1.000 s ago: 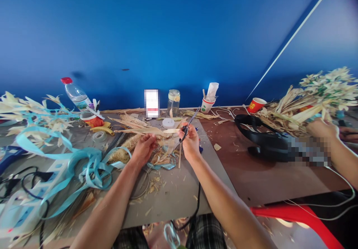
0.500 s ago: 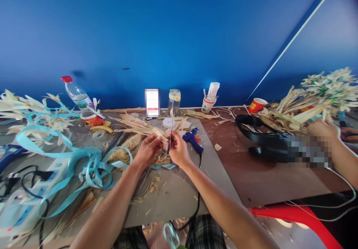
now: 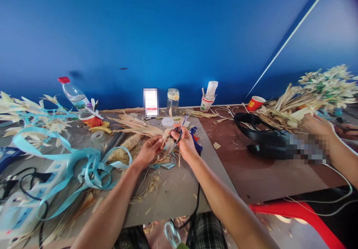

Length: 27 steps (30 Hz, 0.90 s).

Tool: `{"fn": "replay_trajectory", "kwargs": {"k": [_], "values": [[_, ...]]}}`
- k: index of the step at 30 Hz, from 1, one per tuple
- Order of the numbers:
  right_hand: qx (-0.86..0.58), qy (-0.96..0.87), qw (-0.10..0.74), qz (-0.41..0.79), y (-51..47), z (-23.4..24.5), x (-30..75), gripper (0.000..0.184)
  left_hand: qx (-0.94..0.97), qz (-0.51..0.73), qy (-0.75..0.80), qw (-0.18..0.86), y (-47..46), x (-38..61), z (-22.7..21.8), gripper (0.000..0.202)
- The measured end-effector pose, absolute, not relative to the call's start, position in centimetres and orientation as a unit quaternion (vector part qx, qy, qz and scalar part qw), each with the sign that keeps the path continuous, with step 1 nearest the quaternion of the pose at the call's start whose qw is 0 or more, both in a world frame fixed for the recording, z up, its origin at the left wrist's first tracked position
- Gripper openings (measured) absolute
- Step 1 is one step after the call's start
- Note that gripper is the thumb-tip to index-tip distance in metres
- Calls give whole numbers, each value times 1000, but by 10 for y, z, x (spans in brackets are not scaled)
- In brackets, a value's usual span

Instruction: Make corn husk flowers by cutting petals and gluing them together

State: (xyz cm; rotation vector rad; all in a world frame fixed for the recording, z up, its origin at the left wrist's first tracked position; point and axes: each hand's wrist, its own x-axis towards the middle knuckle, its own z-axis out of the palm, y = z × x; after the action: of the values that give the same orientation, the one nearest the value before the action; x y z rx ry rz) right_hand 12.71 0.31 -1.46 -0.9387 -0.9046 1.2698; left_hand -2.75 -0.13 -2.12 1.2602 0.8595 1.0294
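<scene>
My left hand (image 3: 151,150) pinches a pale strip of dried corn husk (image 3: 165,137) between thumb and fingers. Close beside it, my right hand (image 3: 187,143) is closed around the dark handles of a pair of scissors (image 3: 184,120), whose blades point up and away from me. Some fingertips of the right hand touch or nearly touch the husk; which of the two I cannot tell. Under and behind my hands lie more husk pieces (image 3: 148,130) and a corn cob (image 3: 127,148). A blue glue gun (image 3: 197,139) lies partly hidden behind my right hand.
Light-blue ribbon (image 3: 92,167) and a white power strip (image 3: 53,170) lie at left. A glass jar (image 3: 173,101), a white cup (image 3: 207,103) and a red cup (image 3: 255,103) stand along the wall. At right, a co-worker's hand (image 3: 319,124) is near a husk bundle and black headset (image 3: 265,142).
My right hand has shifted slightly right, and the scissors have swung from upright beside the husk to tilting up and right. My left hand still pinches the husk, a little lower.
</scene>
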Motion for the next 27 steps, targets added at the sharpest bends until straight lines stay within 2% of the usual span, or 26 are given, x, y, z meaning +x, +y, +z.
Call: {"fn": "replay_trajectory", "kwargs": {"k": [5, 9, 14, 21, 27], "values": [[-382, -385, 618, 569, 4, -12, 128, 45, 570, 414, 377, 601, -1, -27, -22, 41], [-417, -427, 624, 504, 3, -13, 126, 39, 542, 454, 396, 586, 5, -30, -29, 37], [-430, -457, 622, 468, 3, -16, 124, 38, 439, 513, 347, 651, 9, -32, -34, 25], [-436, -510, 606, 427, 0, -16, 120, 35, 339, 523, 332, 708, 7, -34, -27, 25], [-442, -529, 602, 404, 0, -22, 119, 36, 362, 547, 366, 660, 6, -30, -26, 33]]}}
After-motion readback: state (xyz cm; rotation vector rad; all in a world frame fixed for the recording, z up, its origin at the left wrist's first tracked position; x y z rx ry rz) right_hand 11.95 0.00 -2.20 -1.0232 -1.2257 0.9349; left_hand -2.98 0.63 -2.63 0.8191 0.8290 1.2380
